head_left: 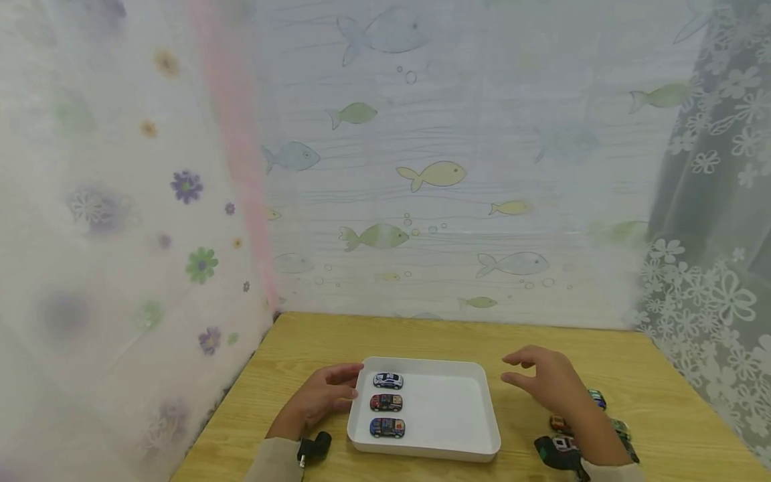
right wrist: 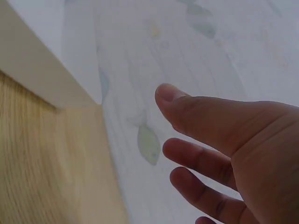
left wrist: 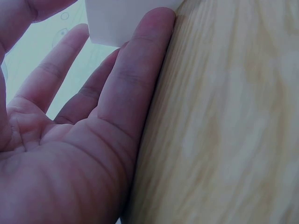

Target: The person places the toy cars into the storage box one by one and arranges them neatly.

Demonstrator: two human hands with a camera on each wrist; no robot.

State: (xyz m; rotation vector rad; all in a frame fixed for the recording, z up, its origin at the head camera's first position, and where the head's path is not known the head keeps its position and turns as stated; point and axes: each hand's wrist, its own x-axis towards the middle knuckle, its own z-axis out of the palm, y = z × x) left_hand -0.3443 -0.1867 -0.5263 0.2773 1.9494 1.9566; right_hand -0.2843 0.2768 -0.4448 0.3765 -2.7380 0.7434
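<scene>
A white rectangular tray [head_left: 446, 408] sits on the table with three toy cars in a column along its left side: a white car [head_left: 388, 381], a red car [head_left: 386, 402] and a blue car [head_left: 387, 428]. My left hand [head_left: 322, 398] rests at the tray's left wall, its extended fingers [left wrist: 135, 70] touching the outside of the wall in the left wrist view. Just beyond the right wall hovers my right hand [head_left: 551, 378], holding nothing; thumb and fingers are apart in the right wrist view.
Several more toy cars lie under and around the right forearm, among them an orange one [head_left: 560, 423] and a blue one [head_left: 597, 398], partly hidden. The wooden table [head_left: 337, 335] meets a fish-patterned curtain [head_left: 421, 268] at the back and a flowered curtain [head_left: 150, 301] on the left.
</scene>
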